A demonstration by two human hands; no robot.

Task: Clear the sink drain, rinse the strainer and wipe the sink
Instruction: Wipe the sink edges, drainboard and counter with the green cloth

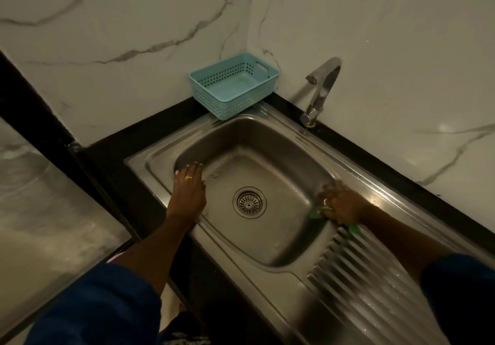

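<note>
Both hands sit on the sink (160, 157) rim: the left hand (188, 192) lies flat with fingers spread on the near-left edge, holding nothing, while the right hand (341, 205) is curled down on a green cloth (318, 213) at the basin's right edge, blurred and mostly covering it. Between them the strainer (249, 202) sits in the drain with bare basin floor all round; beyond the left hand a blue basket (233, 87) touches the far rim, and a tap (321, 90) stands beyond the right.
</note>
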